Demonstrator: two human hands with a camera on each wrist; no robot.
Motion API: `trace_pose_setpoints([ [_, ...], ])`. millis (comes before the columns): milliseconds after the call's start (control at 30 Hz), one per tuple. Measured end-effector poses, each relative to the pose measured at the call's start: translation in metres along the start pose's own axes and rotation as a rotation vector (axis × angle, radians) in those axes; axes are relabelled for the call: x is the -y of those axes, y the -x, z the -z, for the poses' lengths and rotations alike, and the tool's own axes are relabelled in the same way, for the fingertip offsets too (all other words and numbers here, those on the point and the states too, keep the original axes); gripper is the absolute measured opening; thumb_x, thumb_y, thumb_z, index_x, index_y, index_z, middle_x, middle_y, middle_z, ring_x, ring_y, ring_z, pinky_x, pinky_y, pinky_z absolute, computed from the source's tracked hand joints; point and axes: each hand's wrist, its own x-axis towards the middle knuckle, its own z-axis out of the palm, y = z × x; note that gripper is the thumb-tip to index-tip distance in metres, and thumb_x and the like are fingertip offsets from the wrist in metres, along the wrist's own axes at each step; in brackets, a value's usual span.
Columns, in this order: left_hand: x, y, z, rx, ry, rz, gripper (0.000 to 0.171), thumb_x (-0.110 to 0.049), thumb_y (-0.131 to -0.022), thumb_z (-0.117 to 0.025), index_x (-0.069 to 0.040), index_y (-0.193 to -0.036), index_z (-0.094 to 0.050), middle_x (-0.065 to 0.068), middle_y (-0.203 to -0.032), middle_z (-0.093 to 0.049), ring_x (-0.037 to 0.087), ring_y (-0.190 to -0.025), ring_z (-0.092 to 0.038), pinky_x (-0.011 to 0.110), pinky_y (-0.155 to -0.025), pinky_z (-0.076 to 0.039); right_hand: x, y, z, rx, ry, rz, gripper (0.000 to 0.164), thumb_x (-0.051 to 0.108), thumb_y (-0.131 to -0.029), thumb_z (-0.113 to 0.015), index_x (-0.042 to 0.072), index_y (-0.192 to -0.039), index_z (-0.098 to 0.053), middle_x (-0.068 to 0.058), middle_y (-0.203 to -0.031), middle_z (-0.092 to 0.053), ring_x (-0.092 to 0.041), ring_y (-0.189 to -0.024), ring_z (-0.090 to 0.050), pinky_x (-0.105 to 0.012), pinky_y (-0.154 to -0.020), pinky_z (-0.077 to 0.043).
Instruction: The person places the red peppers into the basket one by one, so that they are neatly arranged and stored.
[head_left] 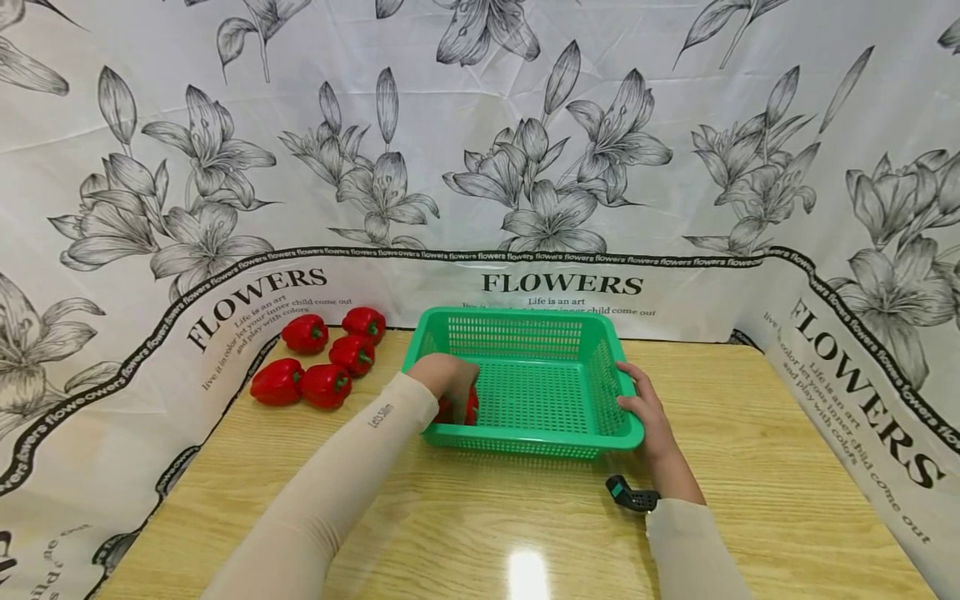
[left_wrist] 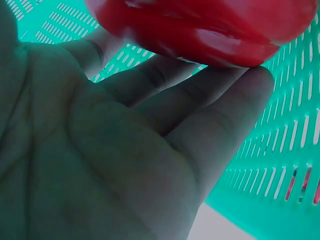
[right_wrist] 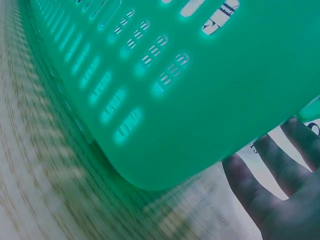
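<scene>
Flower-printed cloth [head_left: 420, 125] backs the table [head_left: 750, 425]; from my head, my left hand [head_left: 448, 375] holds a red bell pepper [head_left: 471, 407] inside the green basket [head_left: 536, 438], my right hand [head_left: 651, 417] grips its rim [head_left: 612, 342]; left wrist: fingers [left_wrist: 215, 130] against the pepper; right wrist: fingers at the rim.

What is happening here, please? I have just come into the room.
A person works at a table with both hands on a green basket job. The left hand reaches into the basket, its fingers touching a red pepper; I cannot tell how firmly. The right hand touches the basket's right edge. Five more red peppers lie on the table, left of the basket.
</scene>
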Motion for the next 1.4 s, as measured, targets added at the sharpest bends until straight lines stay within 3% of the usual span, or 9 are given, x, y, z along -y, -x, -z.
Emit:
trace_pose_setpoints([
  [233,-0.001,0.0,-0.001,-0.002,-0.036,0.01,0.063,-0.034,-0.062,-0.08,-0.024,-0.113,-0.045,-0.001,-0.103,-0.052,0.019,-0.091,-0.049,0.032,-0.064,-0.048,0.0,0.0,-0.001,-0.006,0.019,-0.004,0.056,0.014,-0.089,-0.033,0.029,-0.142,-0.021,-0.01,-0.15,-0.016,-0.026,-0.122,-0.031,-0.019,-0.08,-0.043],
  [367,-0.003,0.003,0.0,0.004,-0.043,0.005,0.069,-0.034,-0.065,-0.079,-0.025,-0.124,-0.044,0.001,-0.122,-0.05,0.02,-0.102,-0.048,0.032,-0.068,-0.048,-0.001,-0.001,0.0,-0.004,0.011,-0.007,0.055,0.015,-0.09,-0.034,0.03,-0.141,-0.022,-0.01,-0.15,-0.015,-0.026,-0.122,-0.031,-0.02,-0.081,-0.044],
  [533,-0.004,0.008,0.001,0.013,-0.037,-0.001,0.077,-0.034,-0.069,-0.077,-0.028,-0.135,-0.038,0.003,-0.142,-0.036,0.022,-0.12,-0.041,0.032,-0.071,-0.047,-0.002,-0.001,0.001,-0.003,0.009,-0.016,0.055,0.017,-0.09,-0.034,0.032,-0.141,-0.022,-0.011,-0.15,-0.015,-0.026,-0.123,-0.03,-0.021,-0.082,-0.043],
  [800,-0.003,0.019,0.006,-0.007,-0.022,0.01,0.086,-0.036,-0.066,-0.078,-0.032,-0.138,-0.033,0.001,-0.145,-0.033,0.022,-0.12,-0.041,0.033,-0.068,-0.048,-0.007,-0.001,0.002,-0.006,0.025,0.015,0.054,0.023,-0.089,-0.039,0.035,-0.14,-0.025,-0.012,-0.148,-0.017,-0.025,-0.12,-0.033,-0.022,-0.081,-0.042],
  [1033,0.006,0.019,0.013,-0.035,0.047,-0.006,0.088,-0.038,-0.066,-0.078,-0.032,-0.14,-0.031,-0.001,-0.147,-0.031,0.026,-0.132,-0.031,0.039,-0.083,-0.048,-0.001,0.0,0.0,-0.008,0.045,-0.023,0.054,0.02,-0.091,-0.034,0.033,-0.141,-0.022,-0.01,-0.15,-0.015,-0.026,-0.123,-0.029,-0.023,-0.082,-0.042],
  [1200,0.011,0.026,0.014,-0.103,0.076,-0.067,0.076,-0.039,-0.072,-0.073,-0.028,-0.137,-0.037,0.0,-0.143,-0.037,0.023,-0.13,-0.035,0.042,-0.094,-0.043,-0.003,0.0,0.001,-0.011,0.036,-0.025,0.053,0.02,-0.091,-0.034,0.033,-0.141,-0.023,-0.01,-0.15,-0.015,-0.025,-0.121,-0.03,-0.022,-0.081,-0.042],
  [1400,0.02,0.033,0.013,-0.166,0.116,-0.149,0.067,-0.042,-0.075,-0.069,-0.028,-0.134,-0.04,0.0,-0.14,-0.041,0.021,-0.127,-0.039,0.044,-0.099,-0.039,-0.003,0.0,0.001,-0.011,0.038,-0.027,0.053,0.021,-0.091,-0.035,0.033,-0.141,-0.022,-0.01,-0.15,-0.014,-0.026,-0.122,-0.03,-0.022,-0.081,-0.043],
])
